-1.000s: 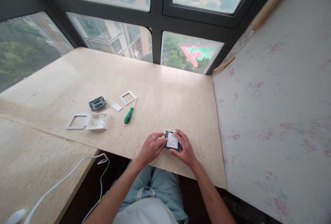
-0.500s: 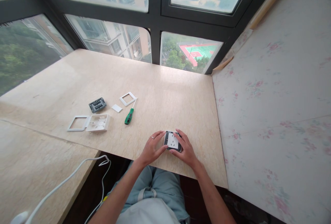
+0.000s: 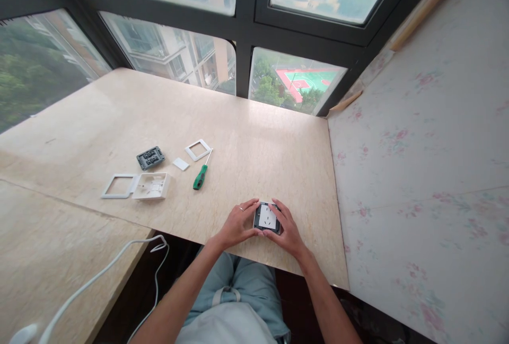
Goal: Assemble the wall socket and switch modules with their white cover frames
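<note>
Your left hand (image 3: 237, 224) and right hand (image 3: 288, 231) both curled closed around the square white-faced, dark-framed wall socket (image 3: 266, 218), near edge of the beige marble-look tabletop (image 3: 254, 142), green-handled screwdriver (image 3: 200, 174) far left

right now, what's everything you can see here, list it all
socket: one, white face in a dark frame, near table edge, held between both hands
screwdriver: one, green handle, lying on the table left of centre
small frame: one, white, just beyond the screwdriver
small plate: one, white, left of the screwdriver
dark module: one, dark grey, left of the small plate
back box: one, white, nearer than the dark module
large frame: one, white, touching the back box's left side
cable: one, white, lower left
table: one, beige marble look, below the windows
left hand: one, on the socket's left side
right hand: one, on the socket's right side
</note>
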{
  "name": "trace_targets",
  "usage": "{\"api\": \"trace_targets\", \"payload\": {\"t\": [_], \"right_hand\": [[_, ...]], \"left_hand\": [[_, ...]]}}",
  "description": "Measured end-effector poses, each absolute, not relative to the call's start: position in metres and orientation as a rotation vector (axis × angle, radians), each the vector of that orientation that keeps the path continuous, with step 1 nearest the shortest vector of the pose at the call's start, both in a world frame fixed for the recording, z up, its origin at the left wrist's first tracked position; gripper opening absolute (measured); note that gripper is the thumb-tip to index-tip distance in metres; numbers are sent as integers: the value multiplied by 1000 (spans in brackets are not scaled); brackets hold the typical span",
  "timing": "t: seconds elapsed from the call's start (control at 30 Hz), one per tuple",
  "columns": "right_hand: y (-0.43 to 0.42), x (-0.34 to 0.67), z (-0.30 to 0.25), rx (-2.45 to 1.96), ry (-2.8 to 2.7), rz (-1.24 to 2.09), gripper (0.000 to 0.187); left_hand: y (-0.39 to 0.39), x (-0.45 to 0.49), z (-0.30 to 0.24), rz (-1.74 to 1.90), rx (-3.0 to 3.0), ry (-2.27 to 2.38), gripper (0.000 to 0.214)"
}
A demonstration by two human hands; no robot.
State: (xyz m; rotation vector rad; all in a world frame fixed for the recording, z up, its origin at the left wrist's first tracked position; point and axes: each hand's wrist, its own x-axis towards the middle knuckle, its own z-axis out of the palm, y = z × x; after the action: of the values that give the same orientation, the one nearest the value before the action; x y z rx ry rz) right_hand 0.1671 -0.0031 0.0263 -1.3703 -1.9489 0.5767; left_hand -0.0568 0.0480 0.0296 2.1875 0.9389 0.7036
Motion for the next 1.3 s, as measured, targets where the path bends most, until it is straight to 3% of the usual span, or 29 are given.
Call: {"api": "trace_targets", "payload": {"t": [0.27, 0.43, 0.7, 0.83, 1.0, 1.3], "right_hand": [[-3, 172, 25, -1345, -1810, 829, 72], [-1, 175, 26, -1304, -1370, 981, 63], [9, 165, 30, -1409, -1136, 954, 57], [25, 144, 47, -1434, -1254, 822, 53], [64, 102, 79, -1404, -1568, 501, 33], [157, 4, 81, -1133, -2275, 444, 39]], "left_hand": [[48, -57, 27, 701, 2190, 946, 82], [48, -56, 25, 696, 2181, 952, 81], [47, -56, 24, 671, 2166, 961, 84], [46, -56, 24, 687, 2157, 947, 83], [47, -57, 32, 698, 2146, 928, 81], [46, -54, 25, 743, 2112, 976, 60]]}}
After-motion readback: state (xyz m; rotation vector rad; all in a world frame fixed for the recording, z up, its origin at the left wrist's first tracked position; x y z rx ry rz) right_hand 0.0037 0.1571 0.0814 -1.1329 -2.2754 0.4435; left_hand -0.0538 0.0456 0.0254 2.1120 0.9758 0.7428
